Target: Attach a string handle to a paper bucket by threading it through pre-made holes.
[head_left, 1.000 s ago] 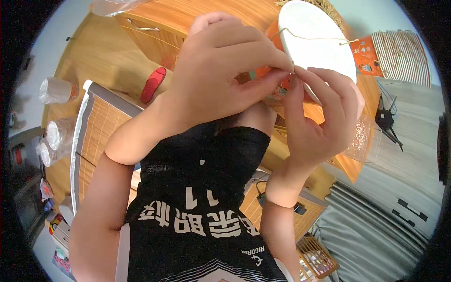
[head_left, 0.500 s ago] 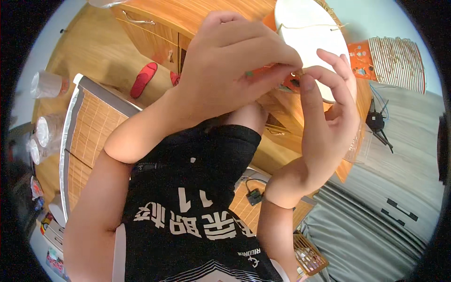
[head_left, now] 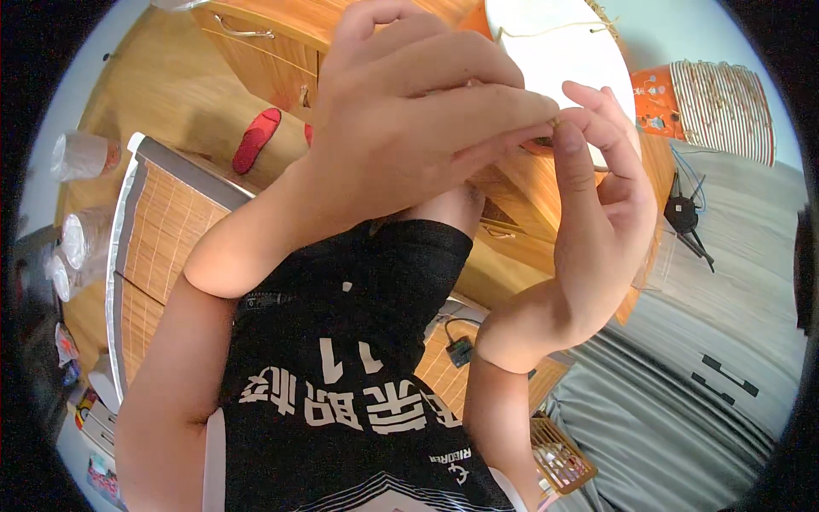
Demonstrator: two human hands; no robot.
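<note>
- The desk (head_left: 294, 15) is faced in smooth, faintly glossy wood; its handle (head_left: 249, 33) is made of shiny metal.
- The white disc (head_left: 567, 64) is finished smooth and matt.
- The cord (head_left: 546, 32) is seemingly spun of rough fibre, though poorly seen.
- The curtain (head_left: 644, 427) is made of softly sheened cloth.

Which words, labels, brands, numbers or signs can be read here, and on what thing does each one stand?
I won't copy wording, numbers or brands, only locate them.
Black shirt: large white characters, a number and a small brand mark, mostly readable.
Orange stacked containers: printed marks, too small to read.
</note>
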